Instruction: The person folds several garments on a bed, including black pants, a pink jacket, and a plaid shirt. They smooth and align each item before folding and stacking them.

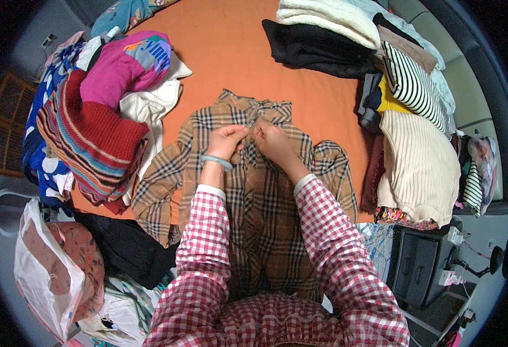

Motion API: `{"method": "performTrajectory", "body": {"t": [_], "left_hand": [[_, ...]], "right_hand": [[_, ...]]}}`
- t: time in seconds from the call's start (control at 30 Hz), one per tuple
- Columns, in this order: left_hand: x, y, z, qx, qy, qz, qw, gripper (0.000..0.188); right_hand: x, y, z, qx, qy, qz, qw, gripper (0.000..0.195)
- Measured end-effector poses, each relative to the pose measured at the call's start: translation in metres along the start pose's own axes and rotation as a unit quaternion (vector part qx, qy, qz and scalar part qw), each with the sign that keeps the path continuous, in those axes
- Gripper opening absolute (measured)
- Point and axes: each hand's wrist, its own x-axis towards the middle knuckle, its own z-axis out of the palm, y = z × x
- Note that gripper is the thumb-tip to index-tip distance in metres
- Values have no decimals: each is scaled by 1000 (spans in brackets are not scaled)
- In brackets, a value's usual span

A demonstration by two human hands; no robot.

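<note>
A tan plaid shirt (275,195) with dark and white checks lies front up before me, its ruffled collar at the far end and its lower part hanging toward my body. Both sleeves are spread out to the sides. My left hand (227,142) pinches the front placket just below the collar between thumb and fingers; a pale bangle circles that wrist. Right beside it, my right hand (272,139) grips the other side of the placket with curled fingers. The hands nearly touch, and whatever small part sits between the fingertips is hidden.
An orange bedsheet (219,47) covers the bed. Heaped on the left are a striped red knit (102,147) and a magenta sweater (128,65). Folded clothes, including a cream ribbed knit (419,169) and black garment (319,50), line the right. A dark nightstand (416,260) stands lower right.
</note>
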Motion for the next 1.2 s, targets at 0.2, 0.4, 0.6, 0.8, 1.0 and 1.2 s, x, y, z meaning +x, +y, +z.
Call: {"method": "performTrajectory", "body": {"t": [0.2, 0.4, 0.6, 0.8, 1.0, 1.2], "left_hand": [[3, -4, 3, 75, 1, 45, 996, 22], [4, -2, 2, -7, -48, -11, 999, 19], [8, -14, 10, 63, -23, 97, 993, 11], [-1, -13, 23, 277, 75, 242, 927, 9], [0, -12, 25, 277, 68, 253, 924, 9], [2, -17, 29, 299, 65, 277, 911, 10]], "right_hand": [[0, 8, -3, 193, -15, 61, 979, 7], [-1, 17, -1, 213, -25, 115, 970, 9], [-2, 18, 1, 296, -23, 120, 947, 8], [-4, 30, 6, 388, -21, 166, 906, 6], [-6, 24, 4, 390, -19, 164, 906, 11], [-7, 23, 6, 401, 8, 169, 900, 13]]}}
